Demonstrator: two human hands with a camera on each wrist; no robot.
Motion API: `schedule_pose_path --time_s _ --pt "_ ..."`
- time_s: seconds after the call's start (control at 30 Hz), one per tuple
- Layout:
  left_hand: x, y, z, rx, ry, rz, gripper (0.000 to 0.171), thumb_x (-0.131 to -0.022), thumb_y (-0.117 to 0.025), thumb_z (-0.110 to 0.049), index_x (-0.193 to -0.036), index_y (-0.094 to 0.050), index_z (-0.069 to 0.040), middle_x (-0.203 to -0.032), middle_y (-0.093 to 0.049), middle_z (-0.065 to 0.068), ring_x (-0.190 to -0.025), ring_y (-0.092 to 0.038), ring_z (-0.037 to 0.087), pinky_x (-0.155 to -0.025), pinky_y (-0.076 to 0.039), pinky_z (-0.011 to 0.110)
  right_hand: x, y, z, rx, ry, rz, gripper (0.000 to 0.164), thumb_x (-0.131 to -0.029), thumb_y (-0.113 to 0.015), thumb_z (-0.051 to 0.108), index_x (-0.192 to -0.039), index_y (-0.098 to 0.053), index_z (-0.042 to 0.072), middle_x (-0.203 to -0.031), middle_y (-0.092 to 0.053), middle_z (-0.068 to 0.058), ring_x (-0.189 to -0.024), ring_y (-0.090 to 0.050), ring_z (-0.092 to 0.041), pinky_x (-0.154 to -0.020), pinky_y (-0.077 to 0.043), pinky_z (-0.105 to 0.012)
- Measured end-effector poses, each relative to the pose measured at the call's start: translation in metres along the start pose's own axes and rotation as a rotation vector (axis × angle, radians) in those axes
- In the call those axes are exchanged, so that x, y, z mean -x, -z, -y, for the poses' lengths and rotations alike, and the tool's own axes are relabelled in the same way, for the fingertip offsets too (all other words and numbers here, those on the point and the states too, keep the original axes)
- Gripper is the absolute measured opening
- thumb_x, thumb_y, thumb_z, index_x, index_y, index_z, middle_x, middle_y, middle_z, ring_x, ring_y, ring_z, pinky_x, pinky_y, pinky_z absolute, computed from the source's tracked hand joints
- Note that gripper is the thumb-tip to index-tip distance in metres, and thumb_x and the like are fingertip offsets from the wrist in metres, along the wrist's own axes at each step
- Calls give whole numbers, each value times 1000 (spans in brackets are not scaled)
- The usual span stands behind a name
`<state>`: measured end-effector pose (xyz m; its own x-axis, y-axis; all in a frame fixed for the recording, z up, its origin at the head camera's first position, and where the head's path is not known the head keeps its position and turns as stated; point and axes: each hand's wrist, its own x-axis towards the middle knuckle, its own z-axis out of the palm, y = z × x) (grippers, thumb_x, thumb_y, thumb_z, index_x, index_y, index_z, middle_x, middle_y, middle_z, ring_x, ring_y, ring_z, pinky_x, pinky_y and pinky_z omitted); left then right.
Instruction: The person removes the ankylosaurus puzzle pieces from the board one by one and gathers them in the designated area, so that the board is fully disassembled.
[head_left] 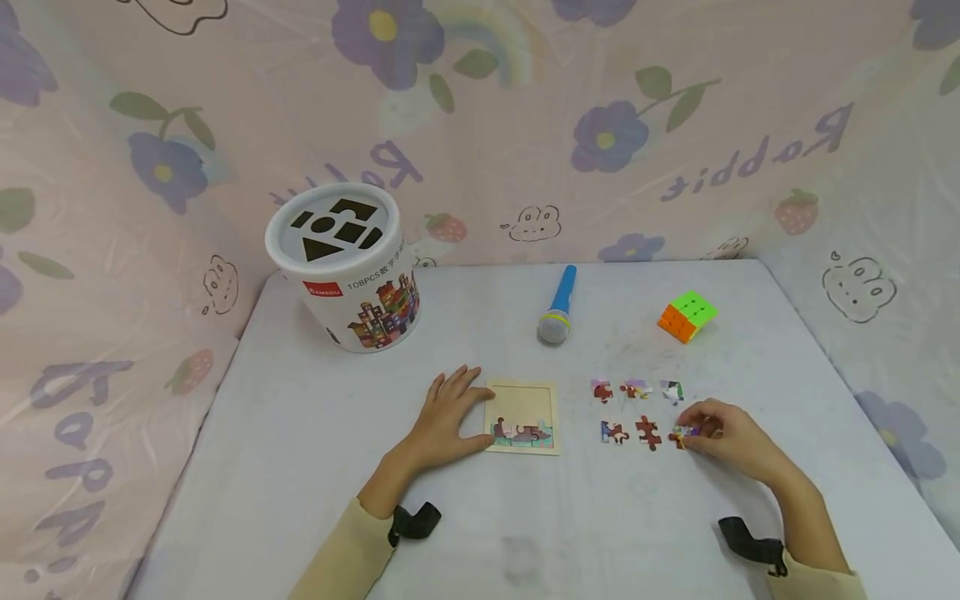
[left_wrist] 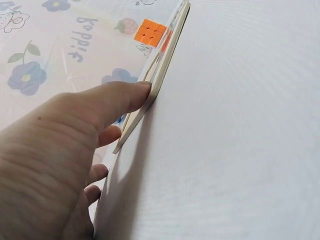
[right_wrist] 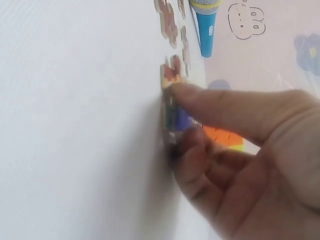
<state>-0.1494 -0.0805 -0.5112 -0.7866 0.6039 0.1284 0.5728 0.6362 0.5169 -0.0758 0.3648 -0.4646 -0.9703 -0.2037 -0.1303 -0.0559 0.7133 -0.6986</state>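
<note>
My left hand rests at the left side of a square wooden puzzle board, fingers spread, with thumb and index finger touching its edge. In the left wrist view the thumb lies along the board's rim. Fitted pieces fill the bottom of the board. On the right, my right hand pinches a colourful jigsaw piece between thumb and fingers, low over the table; the fingers partly hide it. Beside it lie a brown piece and a white-and-brown piece.
Three more pieces form a row behind, among them a red one and a green-and-white one. Farther back are a blue toy microphone, a green-and-orange puzzle cube and a large white bucket. Printed curtains surround the white table.
</note>
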Motion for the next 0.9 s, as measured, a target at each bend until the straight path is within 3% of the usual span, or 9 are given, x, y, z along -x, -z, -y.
schedule_pose_path --time_s 0.13,0.27,0.37,0.5,0.57,0.7,0.9 --pt "0 -1 1 3 -2 0 63 -83 -74 -49 -136 -55 -21 -161 -29 10 -151 -15 29 -119 -3 55 -2 -3 8 158 -2 -55 22 -81 -79 4 -99 -67 5 -92 -59 -4 -77 -50 -15 -63 -43 -28" --pt "0 -1 1 -2 -1 5 62 -83 -73 -48 -137 -55 -22 -162 -28 9 -151 -14 28 -119 -3 54 -15 -16 38 251 33 -126 24 -79 -80 5 -99 -68 6 -91 -56 -5 -73 -48 -17 -58 -40 -29" --pt "0 -1 0 2 1 2 59 -83 -74 -47 -134 -56 -23 -161 -28 10 -151 -14 29 -119 -3 55 -33 -40 69 120 163 -95 22 -82 -76 -1 -102 -68 2 -93 -62 -6 -75 -54 -17 -61 -47 -27" --pt "3 -1 2 15 -4 -7 53 -84 -74 -47 -130 -58 -25 -161 -28 11 -151 -14 30 -119 -3 56 -63 -81 105 -125 308 109 24 -86 -72 -4 -109 -67 -3 -100 -66 -11 -86 -61 -21 -74 -54 -29" --pt "4 -1 3 21 -10 -9 51 -84 -73 -47 -128 -59 -27 -162 -28 12 -151 -14 30 -119 -2 56 -77 -98 119 -178 341 190 26 -87 -72 -3 -111 -66 -4 -100 -66 -13 -87 -61 -22 -76 -54 -30" --pt "4 -3 3 34 -26 -15 45 -85 -72 -46 -124 -60 -27 -161 -28 13 -151 -13 32 -118 -2 57 -98 -124 131 -167 402 239 26 -85 -73 -4 -110 -66 -5 -93 -64 -11 -81 -59 -18 -71 -52 -27" --pt "1 -4 0 50 -44 -34 40 -83 -74 -45 -117 -62 -27 -160 -30 14 -151 -12 37 -117 -2 62 -105 -138 135 -107 420 190 23 -78 -76 -8 -100 -69 -4 -82 -60 -6 -72 -53 -11 -63 -48 -24"
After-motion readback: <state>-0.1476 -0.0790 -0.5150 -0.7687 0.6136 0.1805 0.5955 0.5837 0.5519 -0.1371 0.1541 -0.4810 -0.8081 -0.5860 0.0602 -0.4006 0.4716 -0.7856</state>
